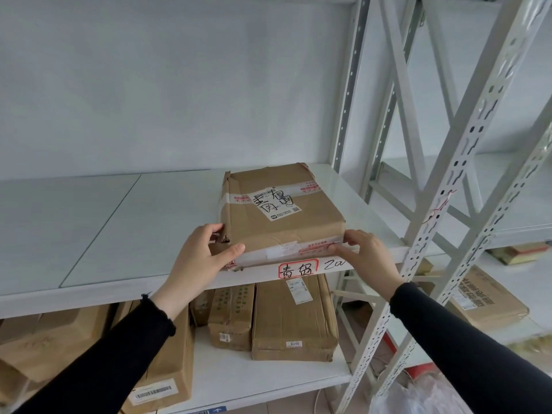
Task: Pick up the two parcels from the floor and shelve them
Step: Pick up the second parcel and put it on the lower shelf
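White shelf (pixel 125 222) bears taped brown parcel (pixel 283 210)

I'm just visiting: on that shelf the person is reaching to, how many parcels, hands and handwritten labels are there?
Brown parcel: 1
Hands on it: 2, left hand and right hand
Red-bordered label on the shelf edge: 1
Total: 4
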Demonstrator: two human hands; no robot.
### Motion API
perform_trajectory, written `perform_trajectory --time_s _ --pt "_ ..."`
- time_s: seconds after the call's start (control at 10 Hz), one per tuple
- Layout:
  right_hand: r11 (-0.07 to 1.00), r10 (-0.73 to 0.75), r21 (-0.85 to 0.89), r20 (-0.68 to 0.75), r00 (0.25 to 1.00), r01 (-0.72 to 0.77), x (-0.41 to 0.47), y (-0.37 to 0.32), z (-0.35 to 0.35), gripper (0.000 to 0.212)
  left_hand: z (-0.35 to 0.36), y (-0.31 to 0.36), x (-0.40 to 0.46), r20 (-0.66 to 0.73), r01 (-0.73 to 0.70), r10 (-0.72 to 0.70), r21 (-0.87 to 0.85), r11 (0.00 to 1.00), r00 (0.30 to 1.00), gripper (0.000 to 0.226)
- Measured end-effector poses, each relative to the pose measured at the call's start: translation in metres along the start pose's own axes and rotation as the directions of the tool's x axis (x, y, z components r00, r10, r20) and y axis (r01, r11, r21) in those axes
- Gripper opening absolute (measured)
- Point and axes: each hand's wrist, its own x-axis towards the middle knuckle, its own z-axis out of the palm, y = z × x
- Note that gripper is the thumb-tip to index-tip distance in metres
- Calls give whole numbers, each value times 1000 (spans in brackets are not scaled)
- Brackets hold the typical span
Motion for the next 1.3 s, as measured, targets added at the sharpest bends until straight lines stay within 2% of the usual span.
perform_trajectory --time_s 0.2,0.4,0.6,0.8,1.0,1.1,1.2,1.3 --pt "1000 6 23 -18 1000 -6 14 4 10 34 2 -5 13 -7 9 -9 33 999 1000 77" --pt "999 26 -45 73 997 -23 51 2 11 48 -2 -6 50 44 46 -47 27 999 998 77" --pt "996 78 -43 106 991 -74 90 -2 23 37 -6 -12 89 86 99 -98 -9 995 991 76" --pt "996 88 -46 142 986 -82 112 -3 29 39 -5 -14 110 99 126 -124 -17 992 987 76" --pt "993 91 -96 164 982 -76 114 -2 28 47 -5 -16 110 104 123 -120 -20 992 987 73" --pt "985 117 -149 199 973 -88 114 -6 18 62 -8 -12 108 124 116 -114 -7 993 986 68" --pt "977 114 -203 239 964 -66 112 -8 9 77 -15 -11 108 157 72 -80 59 996 984 64" --pt "958 61 -287 218 974 4 111 -19 -13 72 -37 -9 108 181 23 -61 205 978 982 77"
